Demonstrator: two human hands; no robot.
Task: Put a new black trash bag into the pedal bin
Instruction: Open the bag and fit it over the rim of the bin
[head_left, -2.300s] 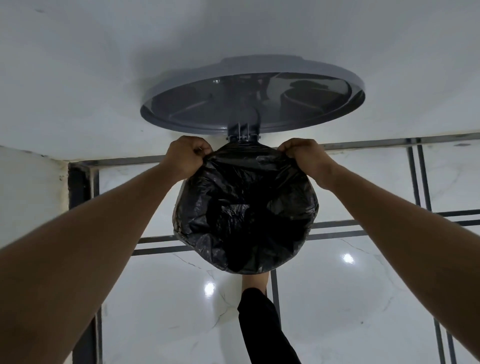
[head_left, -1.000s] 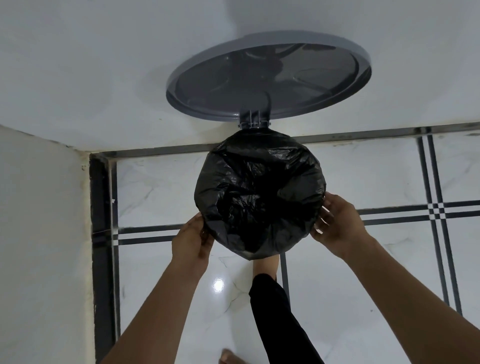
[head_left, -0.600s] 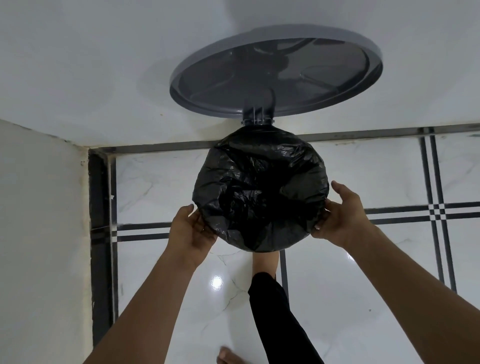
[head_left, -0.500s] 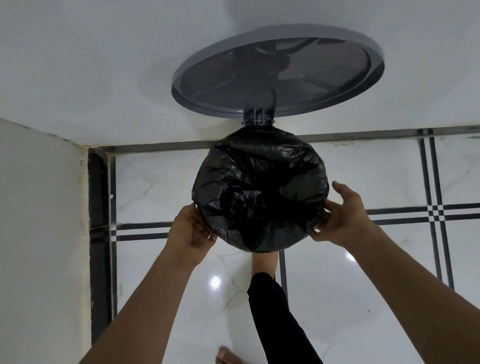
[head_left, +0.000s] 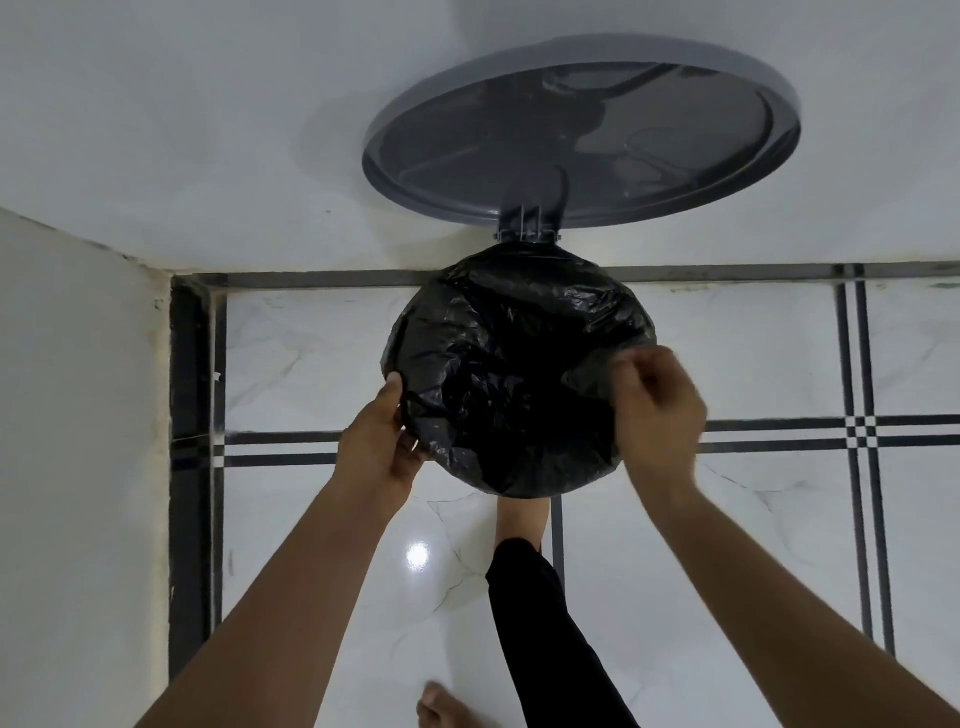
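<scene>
Bin: I see the pedal bin (head_left: 519, 249) from straight above, standing on the floor against the white wall (head_left: 208, 130); only its hinge bracket shows bare, everything else of the body is hidden under plastic
Lid: the grey round lid (head_left: 582, 140) stands swung open, leaning back on the wall, its ribbed underside turned toward me
Bag: the black trash bag (head_left: 509, 364) sits in the bin, its mouth folded over the rim all round so the rim itself is covered; the middle sags down into the bin in crumpled folds
Left hand: my left hand (head_left: 382, 447) is at the lower left edge of the rim, thumb up along the bag's outer fold, fingers curled beneath; it looks to be gripping the folded-over plastic, though the fingertips are hidden
Right hand: my right hand (head_left: 657, 410) is at the right edge of the rim, blurred by motion; thumb and fingers seem pinched together on a bit of the bag's edge, but I cannot tell for certain whether plastic is between them
Foot on pedal: a leg in a black trouser (head_left: 545, 623) reaches forward, its bare foot (head_left: 519, 517) going under the near edge of the bin; the pedal itself is hidden
Other foot: a second bare foot (head_left: 441, 709) rests on the floor at the bottom edge
Floor: white marbled tiles (head_left: 311, 545) with dark line borders, a lamp glare beside the leg
</scene>
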